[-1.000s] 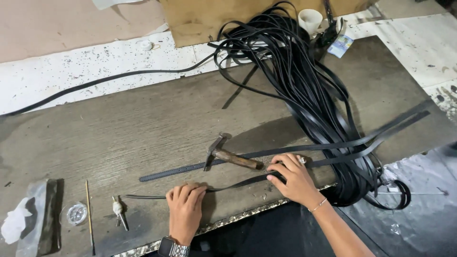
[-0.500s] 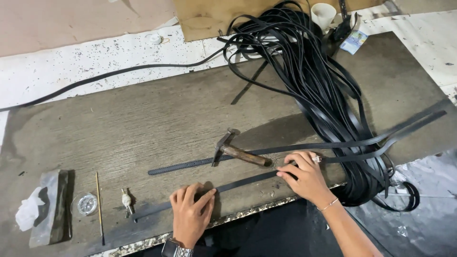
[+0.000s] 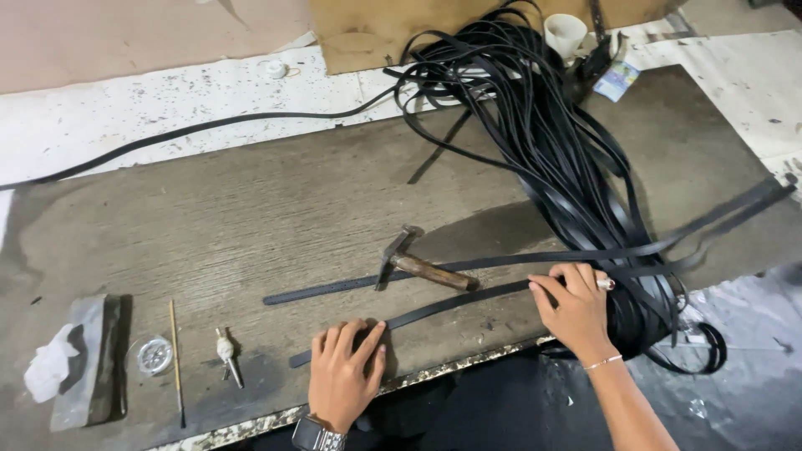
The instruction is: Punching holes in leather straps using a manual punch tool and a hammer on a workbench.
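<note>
A long, flat black strap of leather or rubber (image 3: 451, 305) lies along the lower middle of the frame — thin, limp and probably light, best pinched by its edges. The left hand (image 3: 344, 376) presses it flat with spread fingers near its lower-left end; the right hand (image 3: 576, 309) pinches it lightly at centre right. Just above lie a second black strap (image 3: 334, 290) and a wooden-handled hammer (image 3: 422, 266). A tangled heap of black straps (image 3: 551, 150) — individual strands hard to follow — runs to the upper right.
</note>
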